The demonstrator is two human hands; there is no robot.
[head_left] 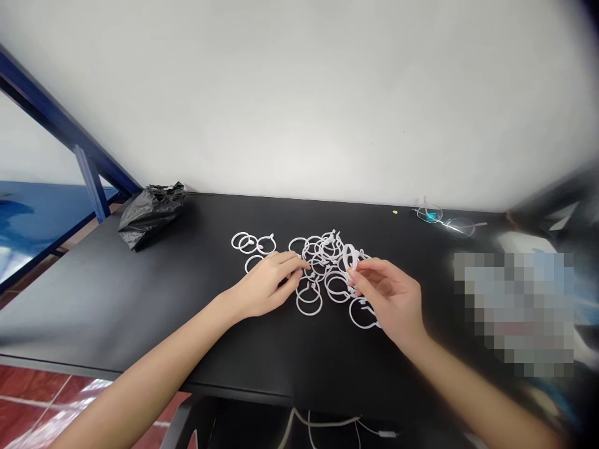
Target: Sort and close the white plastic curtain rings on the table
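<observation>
A pile of thin white rings [309, 313], several with small knobbed or hooked ends, lies on the black table. My right hand [393, 296] pinches a small bunch of white rings [349, 257] between thumb and fingertips, raised slightly over the pile's right side. Over the left part of the pile rests my left hand [266, 284], palm down. Its fingers are stretched forward, the thumb a little apart, and the tips reach the rings; whether they touch one is unclear. Left of it lie a few separate white rings [249, 243], one partly hidden behind this hand.
A crumpled black plastic bag [152, 212] sits at the table's back left. Eyeglasses [430, 215] and a yellow speck [395, 212] lie near the wall [299, 112]. At right is a blurred-out package [519, 312]. Cables [322, 425] hang below the table's front edge [243, 394].
</observation>
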